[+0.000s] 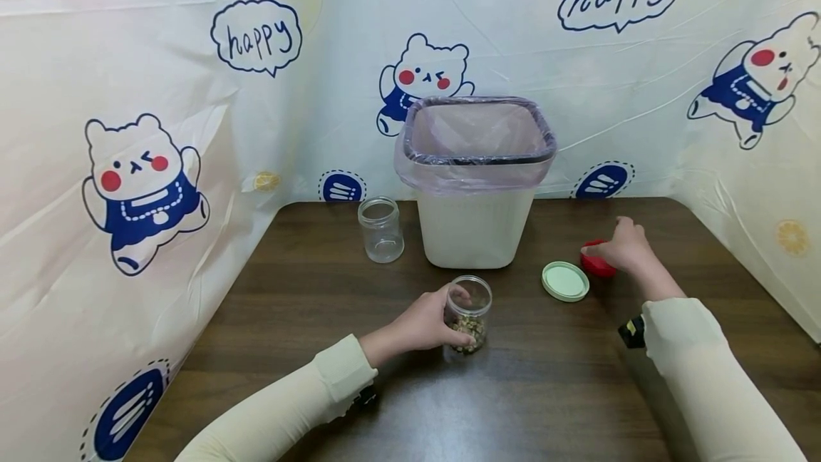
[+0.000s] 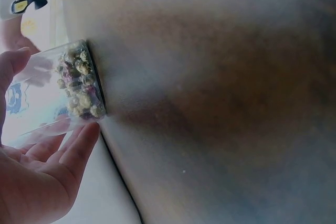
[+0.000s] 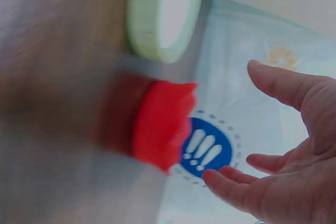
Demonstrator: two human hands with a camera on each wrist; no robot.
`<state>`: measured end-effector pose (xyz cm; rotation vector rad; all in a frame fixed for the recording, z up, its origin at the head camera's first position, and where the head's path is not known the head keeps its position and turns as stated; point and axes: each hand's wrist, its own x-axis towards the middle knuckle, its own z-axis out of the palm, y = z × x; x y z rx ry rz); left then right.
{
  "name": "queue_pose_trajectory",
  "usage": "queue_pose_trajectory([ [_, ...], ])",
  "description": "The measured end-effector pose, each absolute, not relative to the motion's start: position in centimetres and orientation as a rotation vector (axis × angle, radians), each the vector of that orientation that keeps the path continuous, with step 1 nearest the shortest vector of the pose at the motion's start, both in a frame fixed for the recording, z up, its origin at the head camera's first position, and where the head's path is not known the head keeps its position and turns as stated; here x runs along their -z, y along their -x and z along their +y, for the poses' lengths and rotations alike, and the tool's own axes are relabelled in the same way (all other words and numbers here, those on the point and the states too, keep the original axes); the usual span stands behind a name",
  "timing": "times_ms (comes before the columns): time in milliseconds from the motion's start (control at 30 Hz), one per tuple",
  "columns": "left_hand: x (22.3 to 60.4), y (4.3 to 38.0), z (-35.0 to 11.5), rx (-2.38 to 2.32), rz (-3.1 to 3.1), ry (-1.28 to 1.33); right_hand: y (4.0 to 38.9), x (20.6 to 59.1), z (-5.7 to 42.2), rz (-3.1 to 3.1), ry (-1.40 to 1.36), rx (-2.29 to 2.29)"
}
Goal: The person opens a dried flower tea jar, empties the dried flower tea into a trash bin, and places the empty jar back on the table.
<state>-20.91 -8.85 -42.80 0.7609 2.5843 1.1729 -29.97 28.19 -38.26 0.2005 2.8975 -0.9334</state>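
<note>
My left hand (image 1: 423, 319) grips a clear jar (image 1: 476, 296) standing on the table, its thumb and fingers around the sides. Dried flower buds (image 2: 79, 85) fill the lower part of this jar, and its mouth is uncovered. Over at the right, my right hand (image 3: 294, 145) is spread above a small red object (image 3: 163, 125) with a wavy edge, thumb and fingers apart. A gap shows between that hand and the red object in the right wrist view. Beside it on the table lies a pale green lid (image 1: 565, 281).
A white bin (image 1: 474, 230) lined with a purple bag (image 1: 477, 178) stands at the back middle. To its left is a second clear jar (image 1: 383, 237), uncovered. Printed curtains (image 1: 333, 77) enclose the back and sides of the brown table (image 1: 308, 305).
</note>
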Motion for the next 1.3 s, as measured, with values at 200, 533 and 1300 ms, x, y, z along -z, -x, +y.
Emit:
queue_pose_trajectory([
  [200,42.8,20.9,-8.8,-1.173,2.585,-0.747,30.1,35.7,27.2,2.989,-0.085,1.027],
  [533,42.9,20.9,-8.7,-1.177,2.581,-0.752,29.2,31.5,25.2,2.98,-0.014,1.402],
  [1300,43.0,21.0,-8.9,-1.172,2.581,-0.772,32.2,25.4,19.8,2.575,0.3,2.062],
])
